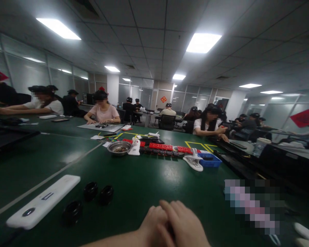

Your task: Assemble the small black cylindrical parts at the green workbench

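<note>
At the near edge of the green table (123, 223), my left hand (153, 223) and my right hand (186, 224) are clasped together. The fingers of both are curled against each other, and I see no object in them. The undersides of the hands are hidden. To their left lie three black rings, the closest one (106, 195) some way from my left hand. Farther left rests a long white plastic piece (45, 202) with a dark oval spot near one end.
Ahead stand a metal bowl (110, 149) of small parts, a row of red blocks (161, 146), white clamps (194, 161) and a blue tray (213, 161). To the right lie a blurred-out pinkish item (249, 206) and a black panel (285, 164). Several people sit at surrounding tables.
</note>
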Available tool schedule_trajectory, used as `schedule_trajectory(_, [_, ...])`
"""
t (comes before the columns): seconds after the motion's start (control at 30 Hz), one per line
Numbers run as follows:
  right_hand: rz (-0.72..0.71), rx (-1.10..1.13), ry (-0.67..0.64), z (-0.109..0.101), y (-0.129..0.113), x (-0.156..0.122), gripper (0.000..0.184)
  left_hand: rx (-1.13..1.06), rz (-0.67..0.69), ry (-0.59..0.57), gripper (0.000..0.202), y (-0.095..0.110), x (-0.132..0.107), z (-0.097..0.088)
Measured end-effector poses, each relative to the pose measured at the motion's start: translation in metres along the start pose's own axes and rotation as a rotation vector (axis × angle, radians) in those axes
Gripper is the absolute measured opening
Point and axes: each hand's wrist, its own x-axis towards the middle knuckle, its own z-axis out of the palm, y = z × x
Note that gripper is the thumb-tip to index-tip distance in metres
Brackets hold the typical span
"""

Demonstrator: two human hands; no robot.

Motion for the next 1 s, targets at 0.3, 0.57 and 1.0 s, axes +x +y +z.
schedule_trajectory(0.3, [0.048,-0.143,-0.137,0.019,0.036,-0.033,0.018,0.138,0.001,0.104,0.023,-0.002,-0.001,0.005])
schedule_trajectory(0.57, [0.22,0.025,-0.256,-0.005,0.036,-0.03,0.051,0.058,-0.021,0.125,0.024,-0.005,-0.002,0.007])
schedule_trajectory(1.0, [0.213,0.169,-0.312,-0.026,0.029,-0.021,0.022,0.087,-0.023,0.08,0.027,-0.002,-0.002,0.005])
